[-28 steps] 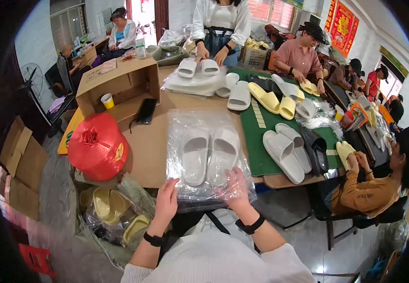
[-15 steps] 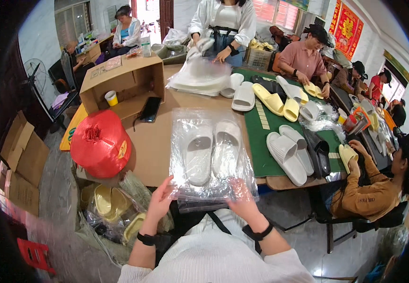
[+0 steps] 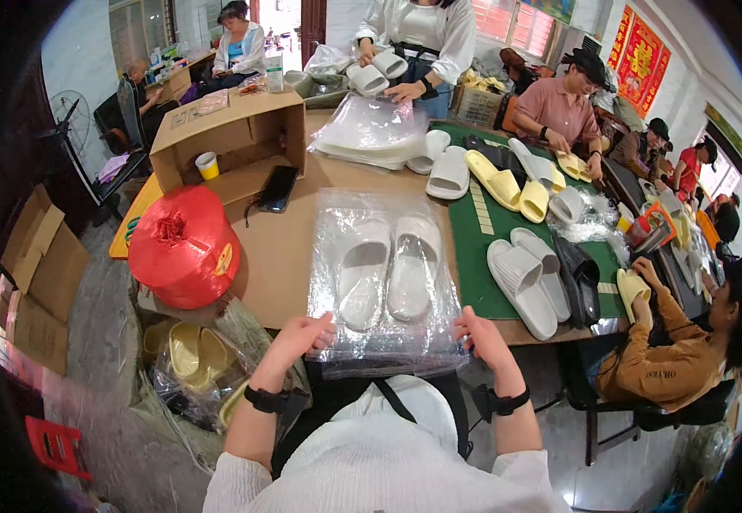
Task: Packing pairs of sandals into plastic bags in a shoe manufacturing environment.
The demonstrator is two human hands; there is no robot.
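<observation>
A clear plastic bag (image 3: 337, 231) lies flat on the table in front of me, its near end hanging over the edge. Inside it, side by side, are two light grey slide sandals, the left slide (image 3: 363, 274) and the right slide (image 3: 413, 269). At the bag's near left edge is my left hand (image 3: 304, 335), fingers parted and tips touching the plastic. My right hand (image 3: 482, 333) is beside the near right edge with thumb and fingers apart; whether it touches the film is hard to tell. Neither hand appears to grip anything.
To the left are a red twine roll (image 3: 184, 248), an open cardboard box (image 3: 225, 128) and a phone (image 3: 278, 188). A green mat (image 3: 473, 291) with grey, yellow and black slides is at right. Beyond lies a bag stack (image 3: 371, 128). A sack (image 3: 153, 398) stands below; co-workers sit around.
Both hands have moved outward from the bag's near end to its side edges, and the fingers have loosened. Across the table, a co-worker now holds up grey slides over the bag stack.
</observation>
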